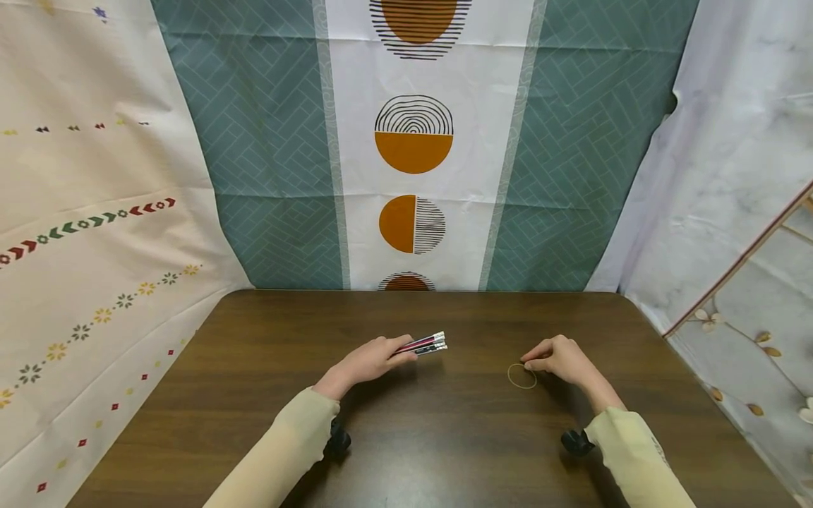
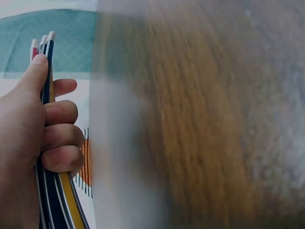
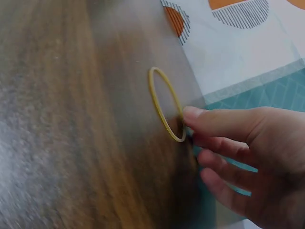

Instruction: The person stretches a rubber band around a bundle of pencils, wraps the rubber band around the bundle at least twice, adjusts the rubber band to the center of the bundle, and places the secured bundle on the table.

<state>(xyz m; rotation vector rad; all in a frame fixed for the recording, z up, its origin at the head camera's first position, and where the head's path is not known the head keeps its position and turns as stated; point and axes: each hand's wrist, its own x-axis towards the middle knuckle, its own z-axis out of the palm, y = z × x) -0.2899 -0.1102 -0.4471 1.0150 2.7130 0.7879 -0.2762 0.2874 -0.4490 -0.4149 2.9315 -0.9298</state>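
Observation:
My left hand (image 1: 389, 357) grips a small bundle of pencils (image 1: 424, 344) a little above the dark wooden table (image 1: 444, 437), their white eraser ends pointing right and away. In the left wrist view the fingers (image 2: 59, 138) curl round the pencils (image 2: 47, 57), with the thumb laid along them. A thin yellow rubber band (image 1: 522, 376) lies flat on the table right of centre. My right hand (image 1: 531, 363) is at its far edge. In the right wrist view the thumb and forefinger (image 3: 209, 121) meet on the rim of the band (image 3: 163, 102).
A patterned cloth backdrop (image 1: 413, 141) hangs behind the table, and pale cloths drape both sides. The table's far edge (image 1: 419, 291) runs just below the backdrop. Both forearms wear cream sleeves (image 1: 298, 437).

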